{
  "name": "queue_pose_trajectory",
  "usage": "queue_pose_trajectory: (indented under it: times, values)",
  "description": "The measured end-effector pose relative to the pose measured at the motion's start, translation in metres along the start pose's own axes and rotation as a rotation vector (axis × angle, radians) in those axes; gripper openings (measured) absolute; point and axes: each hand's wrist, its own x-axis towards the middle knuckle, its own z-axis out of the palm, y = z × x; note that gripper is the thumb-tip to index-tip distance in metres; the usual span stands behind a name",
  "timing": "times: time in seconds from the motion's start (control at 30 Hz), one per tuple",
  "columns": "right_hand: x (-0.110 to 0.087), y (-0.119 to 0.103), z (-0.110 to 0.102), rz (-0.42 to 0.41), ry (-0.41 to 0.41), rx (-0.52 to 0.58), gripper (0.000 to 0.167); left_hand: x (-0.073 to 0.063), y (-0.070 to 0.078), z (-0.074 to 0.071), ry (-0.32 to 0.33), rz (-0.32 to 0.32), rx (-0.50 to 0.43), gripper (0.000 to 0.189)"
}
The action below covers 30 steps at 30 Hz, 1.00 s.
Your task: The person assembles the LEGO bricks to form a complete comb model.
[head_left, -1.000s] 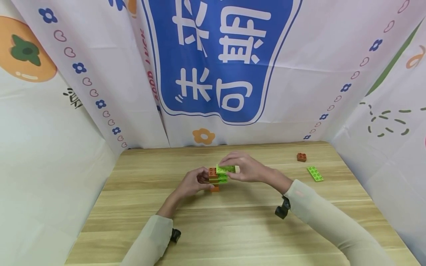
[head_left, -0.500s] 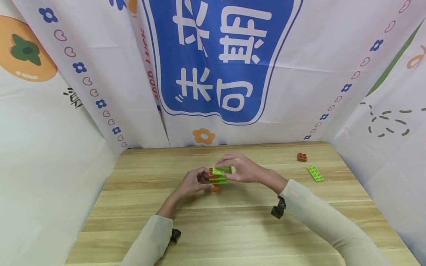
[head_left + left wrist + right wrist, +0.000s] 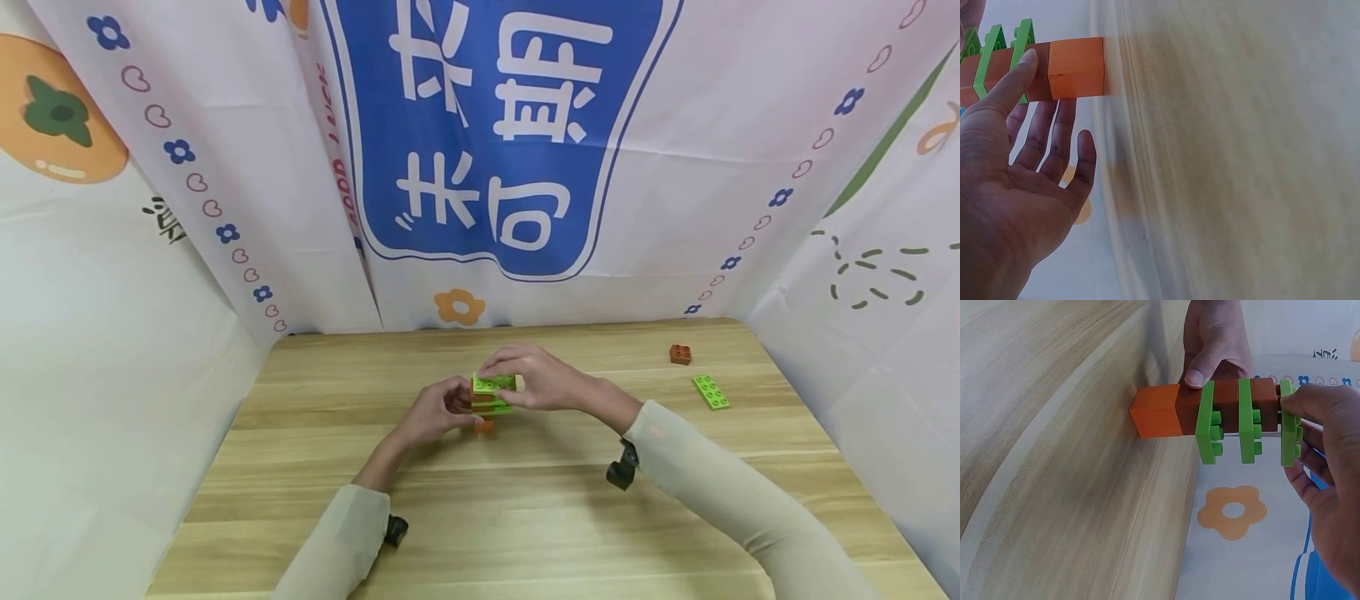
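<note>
A tower of toy building bricks stands upright on the wooden table, with an orange brick (image 3: 1157, 412) at its foot. Above that, brown bricks (image 3: 1227, 403) alternate with bright green studded plates (image 3: 1246, 425) that jut out to one side. My left hand (image 3: 435, 411) grips the tower low down; in the left wrist view its thumb (image 3: 1019, 75) presses near the lowest green plate. My right hand (image 3: 543, 379) pinches another green plate (image 3: 1288, 434) over the top brown brick (image 3: 1264, 400). A narrow gap with studs shows between these two in the right wrist view.
At the right of the table (image 3: 525, 517) lie a loose green plate (image 3: 710, 392) and a small brown brick (image 3: 680, 354). Printed cloth (image 3: 660, 208) hangs along the back and both sides.
My right hand has moved left with the green plate, which now sits over the tower's top brown brick and covers its studs in the head view. The left hand has stayed put.
</note>
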Motion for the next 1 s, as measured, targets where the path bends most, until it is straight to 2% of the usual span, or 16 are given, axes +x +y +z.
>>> queue_pose_trajectory:
  times: [0.33,0.6,1.0]
  values:
    - [0.0045,-0.0009,-0.0024,0.017,-0.044,0.019,0.030,0.0002,0.0022,-0.0010,-0.002,0.002,0.006,0.034]
    - [0.0059,-0.0049,-0.0046,0.026,-0.051,0.003,0.030,-0.0003,0.0042,-0.0005,0.004,-0.025,0.015,0.035]
    - [0.0083,-0.0077,-0.0072,0.049,-0.087,-0.019,0.030,-0.0001,0.0010,0.0012,0.006,-0.003,-0.004,0.034]
